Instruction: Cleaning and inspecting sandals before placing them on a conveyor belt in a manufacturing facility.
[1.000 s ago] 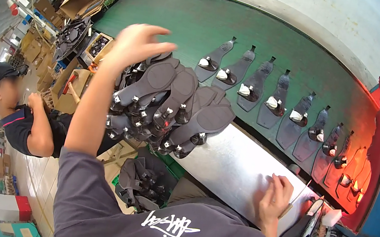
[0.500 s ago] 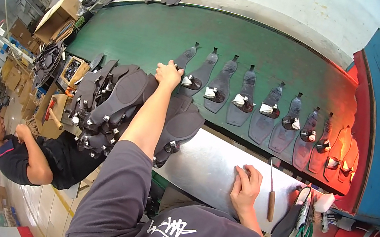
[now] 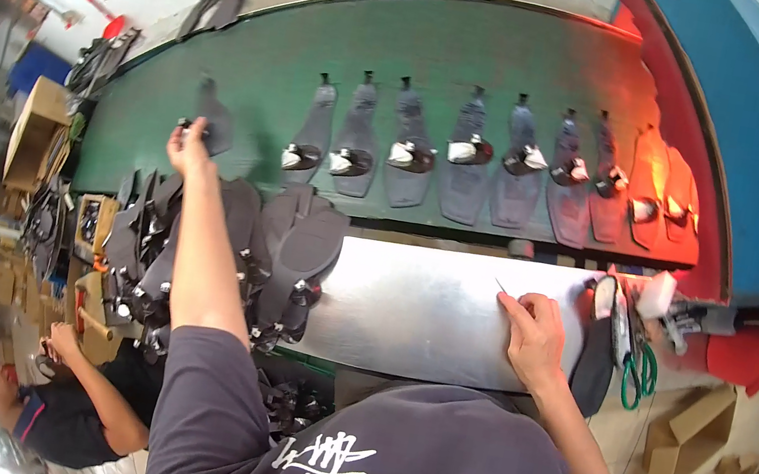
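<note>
My left hand (image 3: 190, 146) is out over the left part of the green belt, fingers closed on a dark flat sandal (image 3: 215, 121) that is blurred by motion. To its right, a row of similar dark sandals (image 3: 357, 137) lies on the belt, several with white pieces at the strap. My right hand (image 3: 536, 338) is closed just over the metal tabletop (image 3: 410, 293). From its fingertips pokes the thin metal shaft (image 3: 501, 285) of a wooden-handled tool, whose handle is hidden in the hand. Under my left forearm a pile of black sandals (image 3: 299, 233) covers the table's left end.
At the right, a blue machine housing (image 3: 724, 125) with a red edge glows orange over the belt's end. Green-handled scissors (image 3: 640, 374) hang by the table's right end. A co-worker (image 3: 82, 398) is at the lower left. Cardboard boxes (image 3: 690, 434) stand at lower right.
My left hand has moved left along the belt with a sandal, away from the row. The wooden-handled tool has left the tabletop for my right hand. The whole view has turned.
</note>
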{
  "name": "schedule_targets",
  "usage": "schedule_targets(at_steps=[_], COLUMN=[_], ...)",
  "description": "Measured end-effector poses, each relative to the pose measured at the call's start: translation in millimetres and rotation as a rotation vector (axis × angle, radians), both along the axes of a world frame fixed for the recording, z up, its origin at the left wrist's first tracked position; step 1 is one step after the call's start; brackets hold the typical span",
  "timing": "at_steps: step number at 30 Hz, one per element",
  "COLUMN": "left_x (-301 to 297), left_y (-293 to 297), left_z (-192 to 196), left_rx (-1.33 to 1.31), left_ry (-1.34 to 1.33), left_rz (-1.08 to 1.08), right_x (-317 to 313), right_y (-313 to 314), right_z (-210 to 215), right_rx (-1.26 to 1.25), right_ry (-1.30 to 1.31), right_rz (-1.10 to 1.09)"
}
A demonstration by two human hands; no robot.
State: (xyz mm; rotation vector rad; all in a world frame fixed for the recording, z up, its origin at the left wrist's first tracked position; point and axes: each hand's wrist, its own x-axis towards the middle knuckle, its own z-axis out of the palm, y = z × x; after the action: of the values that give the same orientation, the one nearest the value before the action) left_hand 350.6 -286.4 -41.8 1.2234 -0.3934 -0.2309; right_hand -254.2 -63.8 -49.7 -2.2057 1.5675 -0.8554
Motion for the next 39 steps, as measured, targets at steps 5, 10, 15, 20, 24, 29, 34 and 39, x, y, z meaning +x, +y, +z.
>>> schedule_targets(at_steps=[5,10,15,20,24,29,34,39], left_x=[-31.8,-133.0,-267.6,-346.7,-363.5,-355.1,-350.2,-346.6], left_y=[1.0,33.4,117.1,212.6,234.8,245.0,259.6,267.3], left_z=[70.5,136.3,147.5,96.6,65.5,52.5,52.6,48.3], left_rx=[-0.110,-0.172,0.138,0.285,0.202,0.234,0.209,0.156], left_ry=[-0.067,-0.019,0.113,0.612,0.793,0.529,0.561,0.566], left_rz=[-0.195,-0.538,-0.864,-1.302,-1.404,-1.389,-1.349,-1.326], right_x=[-31.3,-51.5,-31.9,27.1,35.8,26.7,29.4,33.1], right_y=[11.1,5.4,10.8,5.7,4.2,15.7,33.4,40.6], right_z=[5.8,4.7,45.1,95.2,113.3,101.2,86.3,101.9], right_rx=[-0.060,-0.057,-0.083,0.339,0.412,0.416,0.333,0.428], right_ry=[0.143,0.192,-0.078,-1.424,-1.491,-1.370,-0.865,-0.812], right_rz=[-0.186,-0.207,-0.256,0.376,0.376,0.301,0.234,0.247])
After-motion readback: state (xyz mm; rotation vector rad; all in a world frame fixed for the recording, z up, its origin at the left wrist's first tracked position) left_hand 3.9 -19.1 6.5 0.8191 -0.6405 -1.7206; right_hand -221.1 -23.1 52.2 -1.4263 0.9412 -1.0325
